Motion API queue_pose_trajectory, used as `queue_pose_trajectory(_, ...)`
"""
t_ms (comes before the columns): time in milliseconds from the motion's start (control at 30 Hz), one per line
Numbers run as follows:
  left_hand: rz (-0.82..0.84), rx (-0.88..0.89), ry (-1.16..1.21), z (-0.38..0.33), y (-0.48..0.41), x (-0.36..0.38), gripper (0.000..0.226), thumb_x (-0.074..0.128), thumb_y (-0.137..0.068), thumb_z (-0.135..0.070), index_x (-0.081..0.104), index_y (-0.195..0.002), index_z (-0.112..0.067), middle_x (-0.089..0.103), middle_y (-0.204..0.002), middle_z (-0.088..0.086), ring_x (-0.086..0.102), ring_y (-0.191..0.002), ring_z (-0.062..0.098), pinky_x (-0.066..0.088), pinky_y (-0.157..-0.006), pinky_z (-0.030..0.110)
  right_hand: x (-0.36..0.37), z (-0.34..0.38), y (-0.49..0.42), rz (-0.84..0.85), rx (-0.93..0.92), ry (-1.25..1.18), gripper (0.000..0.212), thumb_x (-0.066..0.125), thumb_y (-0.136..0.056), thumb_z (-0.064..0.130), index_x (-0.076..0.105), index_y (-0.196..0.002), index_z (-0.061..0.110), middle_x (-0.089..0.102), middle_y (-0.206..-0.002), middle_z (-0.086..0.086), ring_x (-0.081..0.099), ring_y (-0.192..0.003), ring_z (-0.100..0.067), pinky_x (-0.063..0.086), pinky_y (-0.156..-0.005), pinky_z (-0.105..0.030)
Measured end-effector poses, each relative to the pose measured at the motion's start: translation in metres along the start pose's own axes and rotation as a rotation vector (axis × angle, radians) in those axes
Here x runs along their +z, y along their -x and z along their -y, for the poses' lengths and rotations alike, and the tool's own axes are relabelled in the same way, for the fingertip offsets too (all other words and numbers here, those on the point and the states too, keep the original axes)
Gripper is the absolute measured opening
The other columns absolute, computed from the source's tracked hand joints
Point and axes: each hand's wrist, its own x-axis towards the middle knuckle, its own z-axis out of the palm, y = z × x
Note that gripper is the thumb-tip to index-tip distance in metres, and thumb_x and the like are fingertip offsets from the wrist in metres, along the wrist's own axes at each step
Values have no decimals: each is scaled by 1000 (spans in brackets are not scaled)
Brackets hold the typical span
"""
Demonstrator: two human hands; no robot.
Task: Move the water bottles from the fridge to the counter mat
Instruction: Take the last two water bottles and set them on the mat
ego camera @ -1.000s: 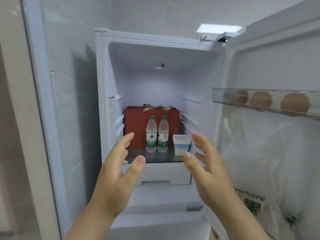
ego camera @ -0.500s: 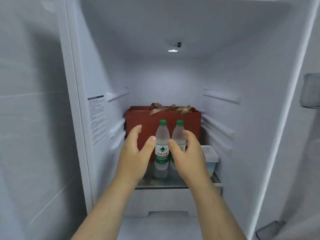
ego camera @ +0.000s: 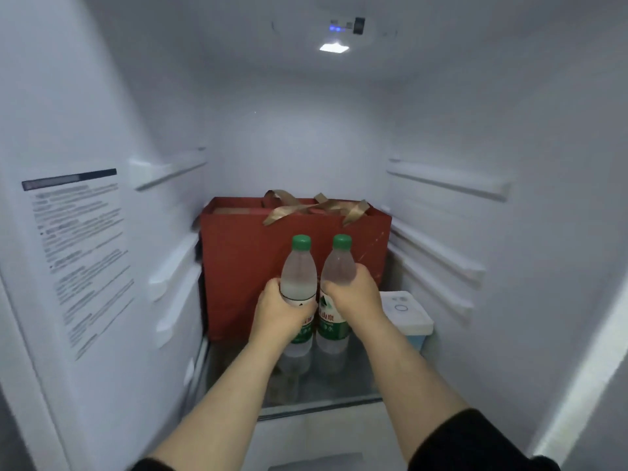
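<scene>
Inside, fridge (ego camera: pixel 441 113) cavity fills the view: white walls, ceiling lamp (ego camera: pixel 334 47) lit, empty shelf rails on both side walls. Printed label sheet (ego camera: pixel 76 246) stuck on the left wall, text blurred, unreadable.

Glass shelf (ego camera: pixel 356 385) low in the cavity carries everything. At the back, red gift bag (ego camera: pixel 244 266) with gold ribbon handles, upright, taking most of the shelf width. Right of it, near the right wall, a white lidded tub (ego camera: pixel 406 312), partly hidden behind the right wrist.

Both forearms reach in from below, dark sleeves at the bottom edge.

Two water bottles stand side by side in front of the bag, upright, green caps, green labels, bases on the shelf or just above it; cannot tell which. They sit very close together; cannot tell if they touch.

Left hand (ego camera: pixel 280 314): grip closed around the left water bottle (ego camera: pixel 298 270) at mid-body, fingers wrapped over the top of the label.

Right hand (ego camera: pixel 355 297): grip closed around the right water bottle (ego camera: pixel 338 266) at mid-body, just under the shoulder, label showing below the hand.

Counter mat not in view.
</scene>
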Motion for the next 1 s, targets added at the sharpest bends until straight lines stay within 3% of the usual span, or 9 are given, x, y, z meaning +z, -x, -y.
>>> queue_pose_trajectory(67, 0, -9, 9, 5, -4, 6, 54, 81, -57, -39, 57, -103, -23, 68, -101, -2, 63, -86, 16, 50, -67, 30, 4, -6, -15, 29, 20, 38, 63, 68, -47, 48, 66, -103, 18, 74, -89, -1, 72, -84, -21, 58, -71, -35)
queue_pose_trajectory(167, -22, 4, -3, 9, -7, 12, 53, 79, -53, -43, 61, -100, -26, 70, -93, -6, 65, -81, 14, 47, -60, 27, 8, -18, -19, 62, 13, 68, 73, 78, -41, 41, 61, -108, 17, 72, -93, 0, 70, -87, -19, 58, -74, -35)
queue_pose_trajectory(233, -34, 13, 2, 8, -7, 12, 51, 81, -53, -41, 61, -98, -26, 69, -91, -7, 65, -81, 16, 47, -62, 27, 9, -25, -18, 69, 19, 77, 71, 82, -45, 32, 58, -110, 16, 71, -96, -1, 69, -90, -20, 57, -77, -35)
queue_pose_trajectory(367, -55, 13, -5, 7, -2, 9, 48, 82, -54, -34, 63, -97, -26, 70, -90, -6, 66, -83, 19, 52, -67, 31, 6, -22, -4, 11, 42, 69, 56, 82, -53, 30, 63, -104, 15, 72, -93, -1, 69, -90, -22, 55, -71, -32)
queue_pose_trajectory(467, -82, 25, -5, 2, 11, -2, 47, 83, -54, -33, 63, -96, -26, 69, -88, -6, 66, -85, 22, 56, -73, 37, -3, -15, 17, -45, -3, 26, 53, 83, -59, 31, 59, -105, 17, 71, -95, 0, 67, -90, -21, 56, -76, -35)
queue_pose_trajectory(567, -124, 115, 13, -13, 26, -21, 43, 84, -57, -31, 63, -94, -29, 67, -84, -10, 66, -84, 22, 56, -74, 39, -18, -5, 40, -95, -32, -52, 54, 84, -59, 33, 57, -105, 22, 70, -94, 6, 67, -89, -17, 58, -80, -39)
queue_pose_trajectory(733, -102, 282, 130, -71, 60, -56, 35, 86, -61, -32, 60, -83, -34, 66, -80, -15, 64, -77, 8, 51, -63, 30, -56, 27, 86, -174, -98, -176, 60, 83, -49, 46, 65, -103, 25, 75, -91, 7, 72, -85, -10, 62, -77, -40)
queue_pose_trajectory(833, -50, 397, 192, -107, 92, -70, 33, 86, -63, -34, 60, -83, -36, 66, -81, -16, 64, -76, 4, 52, -62, 30, -94, 49, 129, -211, -152, -165, 62, 87, -59, 39, 57, -112, 28, 70, -100, 10, 67, -91, -8, 59, -79, -35)
queue_pose_trajectory(1000, 39, 562, 285, -157, 170, -75, 28, 86, -62, -34, 65, -80, -30, 70, -78, -11, 69, -72, 11, 56, -62, 35, -177, 75, 214, -293, -222, -186, 56, 89, -60, 38, 52, -101, 31, 69, -96, 11, 69, -90, -11, 61, -77, -38)
